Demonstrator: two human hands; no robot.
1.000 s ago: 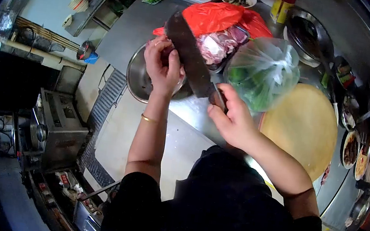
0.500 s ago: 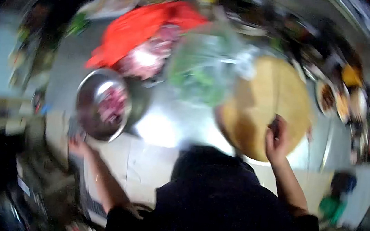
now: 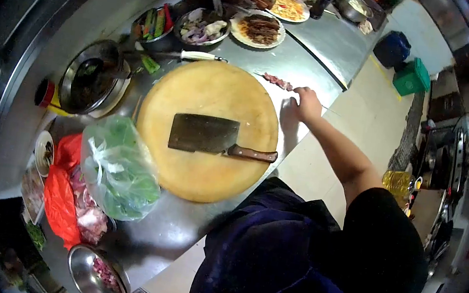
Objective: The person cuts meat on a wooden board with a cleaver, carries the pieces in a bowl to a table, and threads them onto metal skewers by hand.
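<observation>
Head view: the right hand (image 3: 308, 104) stretches out to the edge of the steel surface (image 3: 311, 44), landing right at the near end of a meat skewer (image 3: 279, 81) that lies flat there, just past the rim of the round wooden chopping board (image 3: 203, 166). The fingers curl down toward the skewer's stick; whether they actually pinch it I cannot tell from this angle. The left hand is out of sight.

On the board, a cleaver (image 3: 204, 134) lies flat, blade to the left, wooden handle pointing right, nobody touching it. Just left of the board sits a clear bag of green vegetables (image 3: 120, 170), touching the board's rim, and beside it a red plastic bag (image 3: 58, 201) with raw meat (image 3: 88, 216). At the bottom, a steel bowl (image 3: 91, 276) holds more meat. Beyond the board, a white-handled knife (image 3: 190, 55), then plates of prepared food (image 3: 259, 28).
</observation>
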